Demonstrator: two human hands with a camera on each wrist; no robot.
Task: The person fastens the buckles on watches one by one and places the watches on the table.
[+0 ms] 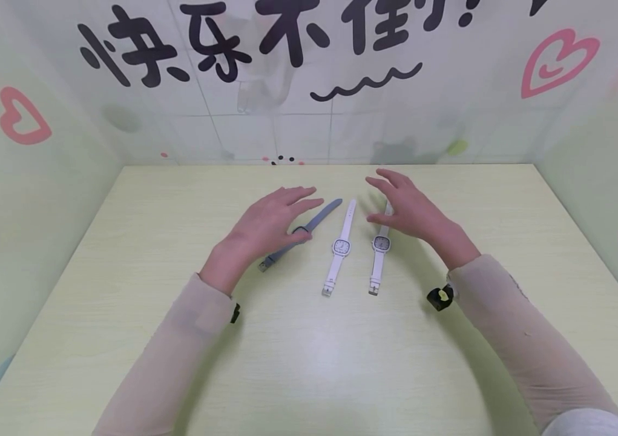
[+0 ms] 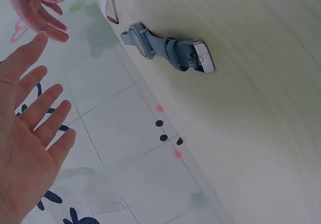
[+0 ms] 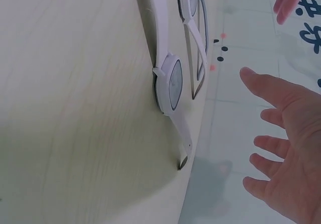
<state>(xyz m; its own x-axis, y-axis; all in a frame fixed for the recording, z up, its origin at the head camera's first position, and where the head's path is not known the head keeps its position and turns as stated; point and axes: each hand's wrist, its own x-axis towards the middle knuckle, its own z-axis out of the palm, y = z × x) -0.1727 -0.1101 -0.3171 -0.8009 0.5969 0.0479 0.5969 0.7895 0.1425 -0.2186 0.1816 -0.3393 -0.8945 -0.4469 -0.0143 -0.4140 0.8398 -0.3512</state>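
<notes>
Three wristwatches lie on the table, straps stretched out. The blue watch point(image 1: 324, 214) slants at the left, its buckle point(image 2: 203, 57) toward the person. A white watch point(image 1: 342, 247) lies in the middle, and another white watch point(image 1: 382, 243) with a greyer dial lies to its right. My left hand point(image 1: 267, 224) is over the blue watch, covering part of it in the head view, fingers spread and holding nothing. My right hand point(image 1: 412, 209) hovers by the far end of the right white watch, overlapping its strap, fingers loosely extended. Both palms point(image 2: 25, 148) face inward, apart from the watches.
The pale wooden table point(image 1: 309, 363) ends at a back wall point(image 1: 298, 136) with black lettering and hearts. Side panels point(image 1: 31, 200) stand at left and right. A black wrist camera point(image 1: 440, 298) sits under the right cuff.
</notes>
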